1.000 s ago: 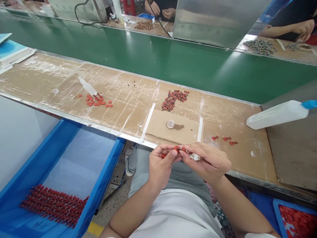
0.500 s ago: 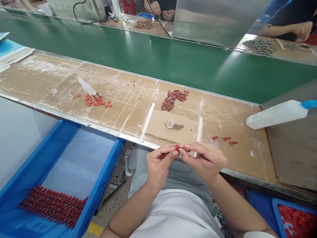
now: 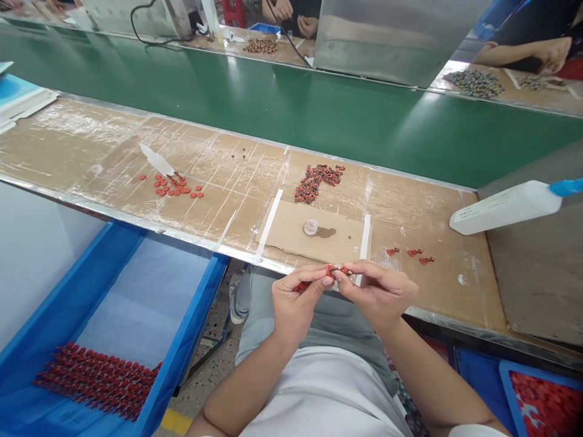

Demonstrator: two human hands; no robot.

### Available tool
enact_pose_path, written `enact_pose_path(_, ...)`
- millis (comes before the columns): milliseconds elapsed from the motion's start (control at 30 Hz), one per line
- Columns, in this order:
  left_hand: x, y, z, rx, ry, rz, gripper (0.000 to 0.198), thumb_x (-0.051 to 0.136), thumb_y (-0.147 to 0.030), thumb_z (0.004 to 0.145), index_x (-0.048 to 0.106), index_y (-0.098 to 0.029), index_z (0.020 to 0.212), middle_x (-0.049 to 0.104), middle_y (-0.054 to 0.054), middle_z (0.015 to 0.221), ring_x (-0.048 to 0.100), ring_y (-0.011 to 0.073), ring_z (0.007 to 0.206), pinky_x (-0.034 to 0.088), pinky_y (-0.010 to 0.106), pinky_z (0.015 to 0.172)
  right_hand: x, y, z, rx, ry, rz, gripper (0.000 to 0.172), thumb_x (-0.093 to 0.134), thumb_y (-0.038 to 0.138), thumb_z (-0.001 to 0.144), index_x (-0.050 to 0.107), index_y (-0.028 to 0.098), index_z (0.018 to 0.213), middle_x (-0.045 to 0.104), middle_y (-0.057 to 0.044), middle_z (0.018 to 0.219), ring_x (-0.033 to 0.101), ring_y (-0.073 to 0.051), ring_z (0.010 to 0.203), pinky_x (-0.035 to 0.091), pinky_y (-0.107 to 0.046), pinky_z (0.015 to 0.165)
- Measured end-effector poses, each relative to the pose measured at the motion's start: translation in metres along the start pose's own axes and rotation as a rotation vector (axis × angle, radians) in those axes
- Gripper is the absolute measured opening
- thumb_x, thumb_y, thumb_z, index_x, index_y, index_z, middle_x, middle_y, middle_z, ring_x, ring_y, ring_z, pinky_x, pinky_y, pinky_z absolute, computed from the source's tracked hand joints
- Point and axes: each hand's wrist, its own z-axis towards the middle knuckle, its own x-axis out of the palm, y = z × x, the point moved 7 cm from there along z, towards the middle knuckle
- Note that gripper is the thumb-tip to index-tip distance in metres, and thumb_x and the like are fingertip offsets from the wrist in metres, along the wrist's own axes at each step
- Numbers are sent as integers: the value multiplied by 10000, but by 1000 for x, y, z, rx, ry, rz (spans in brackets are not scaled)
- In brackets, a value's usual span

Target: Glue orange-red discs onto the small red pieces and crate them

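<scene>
Both hands meet above my lap at the bench's front edge. My left hand (image 3: 295,300) pinches a red disc (image 3: 328,271) between thumb and fingers, and more red shows inside its curled fingers. My right hand (image 3: 385,294) is closed on a small red-and-black figure (image 3: 345,271), held lying sideways against the disc. Just beyond them, a small clear cup (image 3: 311,227) stands on a cardboard pad (image 3: 291,233) beside a dark wet stain. Behind the pad lies a heap of similar red-and-black figures (image 3: 314,184). Several finished-looking pieces with red bases (image 3: 415,252) lie to the right.
Loose red discs (image 3: 166,187) and a white tapered strip (image 3: 156,160) lie left on the bench. A white bottle (image 3: 505,208) leans at right. A blue bin (image 3: 184,340) at lower left holds rows of red pieces. Beyond the green belt (image 3: 218,85), other people's hands work.
The view has shifted slightly. My hands stay together, with the figure and disc turned a little between the fingertips; the things on the bench look the same.
</scene>
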Motion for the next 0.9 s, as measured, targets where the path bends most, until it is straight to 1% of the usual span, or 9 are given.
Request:
enact_pose_path(133,2,1,0,5,-6,-20,118,768,-165,706,762,-214,813,747,50,904,693,202,878,570,317,778,0,-8,-6,90,-31,109,315,776,76,649,729,247,910,752,-11,799,697,-164,636,599,-287,593)
enact_pose_path(233,3,1,1,1,-16,-19,127,765,-163,711,761,-216,826,748,48,912,692,196,881,563,317,796,2,-14,-10,167,-59,172,302,774,89,659,728,235,920,753,-27,821,704,-173,671,610,-306,633)
enact_pose_path(433,5,4,2,-4,-12,-35,145,789,-158,678,761,-206,812,747,56,921,691,205,906,552,333,841,1,-20,-14,278,-120,255,264,779,87,667,730,215,893,755,-28,816,716,-163,696,616,-270,653)
enact_pose_path(500,7,7,2,-33,-1,-45,171,797,-160,668,760,-201,830,747,62,934,692,202,910,550,325,851,-2,-24,-16,344,-134,301,241,785,106,675,726,210,885,756,-31,820,723,-167,701,621,-269,656)
enact_pose_path(600,9,17,5,-144,31,-84,209,799,-182,676,756,-196,880,747,69,965,701,173,867,558,281,823,-12,-33,-23,483,-141,381,231,788,168,698,708,208,912,755,-28,796,725,-181,673,630,-297,622)
enact_pose_path(667,6,23,8,-230,31,-122,200,782,-207,705,750,-185,902,743,75,997,704,149,853,561,241,806,-32,-39,-29,530,-185,362,257,794,197,697,697,205,935,749,-21,759,717,-182,631,627,-307,586)
enact_pose_path(733,-1,27,12,-284,-8,-164,175,755,-228,744,744,-169,908,739,76,1014,701,128,865,556,204,811,-66,-45,-36,521,-296,232,290,810,213,675,694,192,940,740,-20,736,710,-182,617,618,-305,567)
enact_pose_path(833,-15,33,20,-319,-74,-214,179,706,-249,798,730,-142,940,737,81,1010,697,108,876,550,173,821,-127,-59,-53,483,-473,-150,333,821,239,652,699,169,955,737,-43,775,703,-178,655,602,-293,591)
enact_pose_path(900,-22,39,24,-331,-102,-235,176,686,-230,814,722,-130,955,736,88,1012,696,109,881,553,170,821,-163,-75,-64,464,-525,-386,362,806,272,666,693,156,990,736,-64,817,696,-172,678,593,-303,642)
